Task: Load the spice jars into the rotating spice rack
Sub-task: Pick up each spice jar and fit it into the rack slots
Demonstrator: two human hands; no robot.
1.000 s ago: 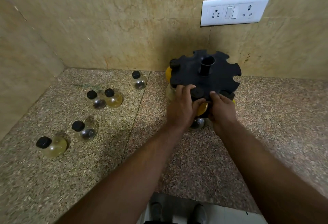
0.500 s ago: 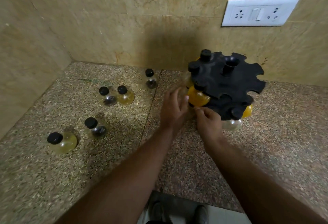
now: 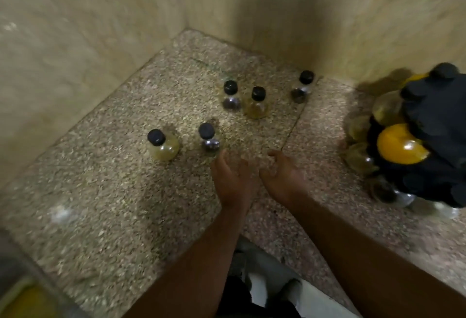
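Both hands have left the spice rack (image 3: pixel 433 136), on the countertop's (image 3: pixel 100 204) right side, & swung toward the loose jars (image 3: pixel 257 103). Left hand (image 3: pixel 230 181) & right hand (image 3: pixel 282 176) are empty w/ fingers loose. Left is nearly at the dark-filled jar (image 3: pixel 209 138). Rack looks partly loaded; 5 jars remain toward the back-left corner.

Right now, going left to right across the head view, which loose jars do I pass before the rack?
Near yellow jar, near dark jar, far dark jar, far yellow jar, rightmost dark jar, spice rack.
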